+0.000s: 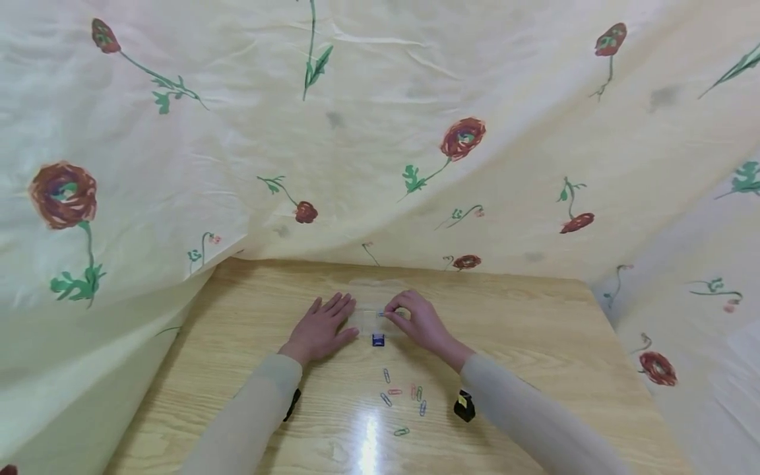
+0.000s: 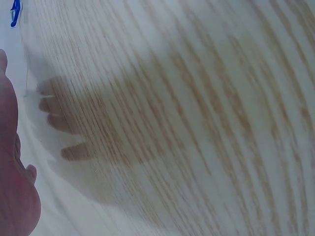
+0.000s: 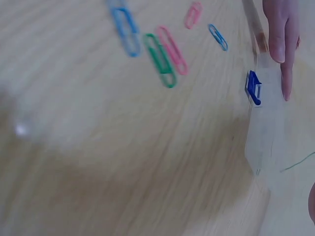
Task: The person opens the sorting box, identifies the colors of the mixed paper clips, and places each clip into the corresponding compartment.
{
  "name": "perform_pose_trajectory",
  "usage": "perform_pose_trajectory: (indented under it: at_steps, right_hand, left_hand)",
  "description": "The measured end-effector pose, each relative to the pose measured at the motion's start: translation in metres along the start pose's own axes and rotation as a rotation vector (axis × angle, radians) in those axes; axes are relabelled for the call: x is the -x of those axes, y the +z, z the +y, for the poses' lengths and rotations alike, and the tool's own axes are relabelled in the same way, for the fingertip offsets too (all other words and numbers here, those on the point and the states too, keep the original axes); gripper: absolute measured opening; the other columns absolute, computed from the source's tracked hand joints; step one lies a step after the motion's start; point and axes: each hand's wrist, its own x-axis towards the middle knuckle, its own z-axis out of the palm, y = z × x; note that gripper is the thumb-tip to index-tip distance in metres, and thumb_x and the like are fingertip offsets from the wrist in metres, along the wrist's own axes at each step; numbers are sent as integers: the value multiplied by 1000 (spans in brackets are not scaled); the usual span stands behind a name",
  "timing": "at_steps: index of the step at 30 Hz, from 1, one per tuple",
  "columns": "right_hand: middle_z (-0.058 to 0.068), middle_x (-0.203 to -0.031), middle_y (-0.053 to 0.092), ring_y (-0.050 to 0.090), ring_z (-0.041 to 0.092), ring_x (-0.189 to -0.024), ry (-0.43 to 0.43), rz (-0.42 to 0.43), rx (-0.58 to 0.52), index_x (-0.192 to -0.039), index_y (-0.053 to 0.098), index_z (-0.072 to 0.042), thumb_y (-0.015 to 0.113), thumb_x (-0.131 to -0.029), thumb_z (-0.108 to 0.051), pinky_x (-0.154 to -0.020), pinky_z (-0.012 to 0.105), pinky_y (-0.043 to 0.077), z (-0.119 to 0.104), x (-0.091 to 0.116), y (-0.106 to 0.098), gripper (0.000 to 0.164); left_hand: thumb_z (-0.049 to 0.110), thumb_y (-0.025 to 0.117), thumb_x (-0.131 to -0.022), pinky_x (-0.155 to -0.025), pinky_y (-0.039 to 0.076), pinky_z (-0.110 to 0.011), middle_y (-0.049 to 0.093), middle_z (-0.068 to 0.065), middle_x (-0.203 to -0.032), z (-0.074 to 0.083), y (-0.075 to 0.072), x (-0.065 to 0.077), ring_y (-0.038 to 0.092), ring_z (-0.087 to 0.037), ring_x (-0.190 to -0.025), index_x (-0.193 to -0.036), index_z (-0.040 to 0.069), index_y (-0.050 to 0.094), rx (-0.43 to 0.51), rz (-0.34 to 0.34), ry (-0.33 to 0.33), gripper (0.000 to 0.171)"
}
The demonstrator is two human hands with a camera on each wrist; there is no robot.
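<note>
A clear plastic box (image 1: pixel 369 323) with a dark blue latch (image 1: pixel 378 340) on its near side lies in the middle of the wooden table. My left hand (image 1: pixel 322 330) rests flat at the box's left side, fingers spread and straight. Over the box's right part, my right hand (image 1: pixel 418 321) pinches a small bluish paper clip (image 1: pixel 381 314) between thumb and fingertips. The right wrist view shows the box (image 3: pixel 266 132) side-on, with left fingers (image 3: pixel 278 39) at its far end. Only the edge of the left hand (image 2: pixel 17 167) appears in the left wrist view.
Several loose paper clips, such as a green one (image 1: pixel 402 432) and a pink one (image 1: pixel 394 392), lie on the table (image 1: pixel 522 316) in front of the box. A black object (image 1: pixel 464 406) sits beneath the right forearm. A flowered cloth (image 1: pixel 368 132) hangs behind the table.
</note>
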Motion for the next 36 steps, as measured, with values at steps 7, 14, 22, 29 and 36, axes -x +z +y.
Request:
perform_pose_trajectory:
  at_steps: [7,14,22,29,36]
  right_hand:
    - [2,-101,76,69,21,-102,8,-21,-15,-97,77,-10,78,-98,-10,-95,44,60,3,-16,12,1]
    - [1,-103,76,67,21,-105,62,-57,-12,-100,78,-10,77,-99,-12,-97,42,59,7,-24,22,2]
    - [4,-103,79,67,23,-104,65,-74,-3,-102,80,-8,81,-96,-9,-97,45,58,10,-30,30,7]
    - [6,-107,78,68,27,-109,77,-78,-12,-106,81,-5,80,-97,-10,-100,48,58,13,-26,25,11]
    - [7,-109,78,70,28,-109,83,-65,-14,-108,81,-7,84,-93,-12,-114,55,49,16,-8,12,16]
  left_hand:
    - [59,40,-112,-134,12,-55,21,-2,-178,2,4,-2,17,-25,-165,-172,17,26,-11,-23,-2,74]
    - [62,38,-112,-134,11,-53,20,1,-178,5,3,-2,15,-23,-165,-172,19,24,-27,-36,-8,75]
    - [62,38,-112,-134,12,-53,21,0,-178,6,1,-2,15,-23,-165,-172,19,25,-29,-32,-3,76]
    - [62,37,-112,-134,12,-53,22,0,-178,3,2,-2,16,-22,-165,-172,19,25,-33,-28,-4,75]
    - [63,36,-112,-134,11,-52,19,1,-178,0,-1,1,13,-21,-166,-172,19,23,-41,-41,-15,76]
